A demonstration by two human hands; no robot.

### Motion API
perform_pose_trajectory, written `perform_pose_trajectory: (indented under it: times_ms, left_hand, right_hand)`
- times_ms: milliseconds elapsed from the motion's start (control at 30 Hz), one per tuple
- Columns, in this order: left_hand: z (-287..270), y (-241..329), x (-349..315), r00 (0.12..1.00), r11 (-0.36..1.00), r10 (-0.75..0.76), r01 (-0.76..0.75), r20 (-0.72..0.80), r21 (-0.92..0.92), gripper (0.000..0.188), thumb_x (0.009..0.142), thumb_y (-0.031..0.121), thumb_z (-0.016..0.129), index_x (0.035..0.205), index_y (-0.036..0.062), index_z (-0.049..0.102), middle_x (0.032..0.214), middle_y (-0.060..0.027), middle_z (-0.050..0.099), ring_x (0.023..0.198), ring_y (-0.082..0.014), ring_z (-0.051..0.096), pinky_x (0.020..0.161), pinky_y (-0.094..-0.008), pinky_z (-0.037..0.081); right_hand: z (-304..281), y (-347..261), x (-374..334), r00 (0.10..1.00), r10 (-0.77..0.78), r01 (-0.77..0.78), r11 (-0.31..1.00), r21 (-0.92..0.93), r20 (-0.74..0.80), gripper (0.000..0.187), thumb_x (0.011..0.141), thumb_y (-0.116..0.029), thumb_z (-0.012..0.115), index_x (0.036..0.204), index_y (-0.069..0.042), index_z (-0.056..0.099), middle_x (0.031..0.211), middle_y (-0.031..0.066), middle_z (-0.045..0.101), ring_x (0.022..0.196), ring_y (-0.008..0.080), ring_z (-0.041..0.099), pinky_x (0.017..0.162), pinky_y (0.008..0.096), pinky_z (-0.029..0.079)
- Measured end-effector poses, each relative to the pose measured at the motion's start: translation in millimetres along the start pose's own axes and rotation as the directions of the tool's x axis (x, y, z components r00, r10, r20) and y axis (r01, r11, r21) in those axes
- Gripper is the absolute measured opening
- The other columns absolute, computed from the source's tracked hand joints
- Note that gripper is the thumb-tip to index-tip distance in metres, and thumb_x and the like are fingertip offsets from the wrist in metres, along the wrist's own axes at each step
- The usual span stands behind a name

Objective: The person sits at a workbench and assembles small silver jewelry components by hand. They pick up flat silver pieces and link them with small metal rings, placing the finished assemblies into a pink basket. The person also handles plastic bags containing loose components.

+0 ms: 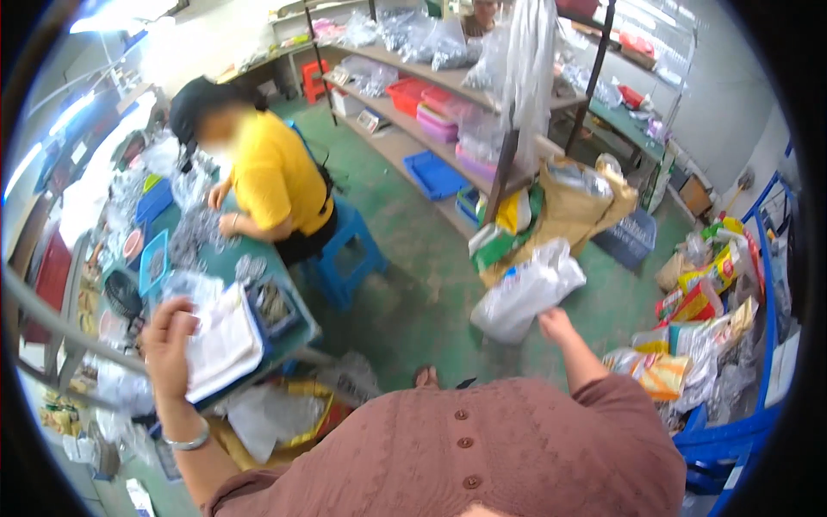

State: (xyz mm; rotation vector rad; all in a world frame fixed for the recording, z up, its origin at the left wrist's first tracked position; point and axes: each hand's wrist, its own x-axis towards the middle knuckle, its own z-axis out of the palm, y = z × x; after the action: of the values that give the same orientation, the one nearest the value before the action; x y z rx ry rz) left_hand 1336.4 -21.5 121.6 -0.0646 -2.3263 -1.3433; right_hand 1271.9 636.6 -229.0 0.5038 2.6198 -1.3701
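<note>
A white plastic bag (525, 297) hangs from the right hand (554, 321) of a person in a brown buttoned top (448, 448), its bulging body held out ahead over a green floor (405, 323). The right fingers are closed on the bag's near end. Just beyond the bag stands a large brown sack (573, 211), with a gray bin (627, 239) beside it.

The left hand (170, 340), a silver bangle (188, 436) at its wrist, is raised with fingers loosely parted and bent, apparently holding nothing; blur leaves it unclear whether they touch the white papers (226, 340) behind them on the worktable (306, 330).

At that table a co-worker in a yellow shirt (274, 177) sits on a blue stool (347, 254), both hands at a pile of small gray pieces (191, 237). Farther out, brown shelves (392, 151) carry clear bags, colored bins and a blue tray (433, 175). At right, colorful packaging (711, 293) is heaped against a blue rack (767, 250).
</note>
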Motion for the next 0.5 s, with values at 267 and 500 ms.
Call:
perform_pose_trajectory:
  times_ms: [267,500]
  left_hand:
    - [215,21,214,0.725,0.984,0.111,-0.178,0.68,0.028,0.027,0.077,0.01,0.062,0.101,-0.0011,0.057,0.097,-0.0107,0.057,0.079,-0.0177,0.058,0.071,-0.0265,0.046]
    - [359,-33,329,0.731,0.978,0.206,-0.159,0.65,-0.131,0.018,0.079,0.015,0.062,0.084,-0.0025,0.061,0.088,-0.0138,0.06,0.078,-0.0275,0.058,0.069,-0.0316,0.047]
  right_hand:
    - [-25,118,10,0.854,0.418,-0.02,0.621,-0.783,0.309,0.016,0.07,-0.024,0.058,0.067,-0.012,0.068,0.066,0.0104,0.064,0.066,0.0229,0.063,0.058,0.0396,0.049]
    - [37,-16,321,0.81,0.228,0.199,0.759,-0.619,0.54,0.022,0.074,-0.027,0.056,0.069,-0.009,0.067,0.065,0.0118,0.063,0.061,0.0232,0.062,0.054,0.0389,0.047]
